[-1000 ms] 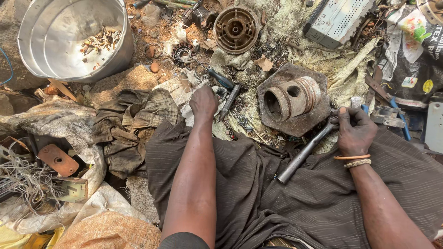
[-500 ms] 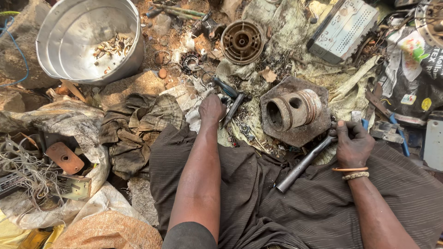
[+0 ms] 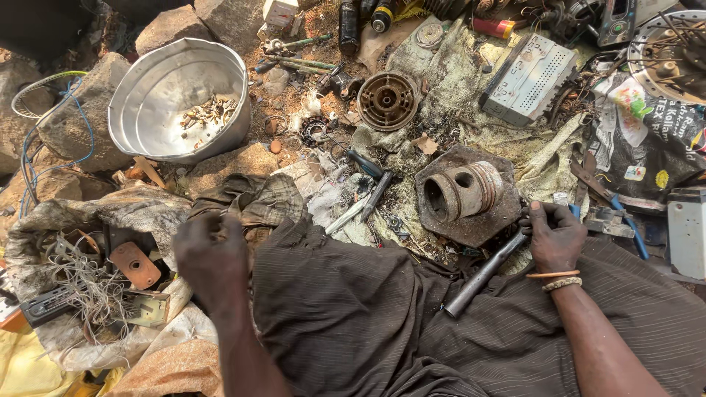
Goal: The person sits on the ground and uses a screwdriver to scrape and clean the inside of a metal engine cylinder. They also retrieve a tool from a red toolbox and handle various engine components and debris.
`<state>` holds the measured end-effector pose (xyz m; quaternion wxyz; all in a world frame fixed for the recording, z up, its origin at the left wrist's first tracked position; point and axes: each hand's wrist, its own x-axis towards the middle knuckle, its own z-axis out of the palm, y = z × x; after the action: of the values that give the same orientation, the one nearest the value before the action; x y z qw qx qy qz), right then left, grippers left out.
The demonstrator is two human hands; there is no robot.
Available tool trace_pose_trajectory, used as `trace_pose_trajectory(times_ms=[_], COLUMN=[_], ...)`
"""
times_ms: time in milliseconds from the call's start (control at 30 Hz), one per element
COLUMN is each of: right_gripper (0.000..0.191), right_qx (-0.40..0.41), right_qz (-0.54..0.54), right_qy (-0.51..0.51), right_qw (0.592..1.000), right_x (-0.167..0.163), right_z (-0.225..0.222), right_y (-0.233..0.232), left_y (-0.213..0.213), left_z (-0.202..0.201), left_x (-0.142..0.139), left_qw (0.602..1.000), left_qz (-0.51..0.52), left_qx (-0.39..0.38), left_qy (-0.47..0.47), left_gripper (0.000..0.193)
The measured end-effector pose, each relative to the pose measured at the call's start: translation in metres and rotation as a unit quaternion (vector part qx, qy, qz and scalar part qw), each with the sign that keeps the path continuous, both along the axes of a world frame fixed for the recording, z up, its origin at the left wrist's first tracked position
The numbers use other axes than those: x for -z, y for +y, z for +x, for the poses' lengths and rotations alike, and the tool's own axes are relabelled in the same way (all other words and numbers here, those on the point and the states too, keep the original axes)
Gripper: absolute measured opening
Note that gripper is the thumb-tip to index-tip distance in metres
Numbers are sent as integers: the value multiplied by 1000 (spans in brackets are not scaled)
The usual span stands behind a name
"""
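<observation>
A grimy metal piston (image 3: 463, 190) lies on its side on a flat rusty plate (image 3: 471, 224) just past my lap. My right hand (image 3: 553, 237) is closed around the top end of a grey steel rod (image 3: 482, 276) beside that plate; the rod slants down onto my dark robe (image 3: 353, 323). My left hand (image 3: 212, 254) hangs over the left edge of my lap near crumpled cloth (image 3: 254, 198), fingers curled; I cannot tell if anything is in it. A few dark hand tools (image 3: 371, 187) lie between the hands.
A dented metal basin (image 3: 158, 92) with scrap bits stands at upper left among rocks. A round ribbed rotor (image 3: 387, 101), a grey perforated electronics case (image 3: 528, 79), bottles, and a rusty bracket (image 3: 134, 265) with tangled wire (image 3: 81, 287) lie around.
My left hand has pulled back from the tools by the piston to the left side of my lap. The view has tilted up. My right hand keeps hold of the rod.
</observation>
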<state>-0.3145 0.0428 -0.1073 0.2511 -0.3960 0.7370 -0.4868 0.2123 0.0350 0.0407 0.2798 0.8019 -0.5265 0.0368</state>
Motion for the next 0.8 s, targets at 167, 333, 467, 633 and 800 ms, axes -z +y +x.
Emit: trace_pose_trajectory(times_ms=[167, 333, 467, 633, 800], right_gripper=[23, 23, 22, 21, 23], right_qx=[-41, -29, -8, 14, 40], right_qz=[12, -19, -37, -41, -25], right_qy=[-6, -30, -57, -58, -62], right_qw=[999, 999, 998, 997, 997], right_x=[-5, -14, -11, 0, 2], right_z=[11, 11, 7, 3, 3], right_y=[-3, 1, 10, 25, 39], left_y=[59, 57, -32, -163, -220], left_z=[102, 84, -3, -86, -111], left_x=[-55, -69, -13, 77, 151], left_qw=[974, 967, 994, 981, 965], left_qz=[-14, -96, -59, 79, 127], left_qx=[-161, -92, 57, 180, 229], left_qy=[-161, -216, -71, -2, -18], left_gripper=[33, 32, 22, 15, 11])
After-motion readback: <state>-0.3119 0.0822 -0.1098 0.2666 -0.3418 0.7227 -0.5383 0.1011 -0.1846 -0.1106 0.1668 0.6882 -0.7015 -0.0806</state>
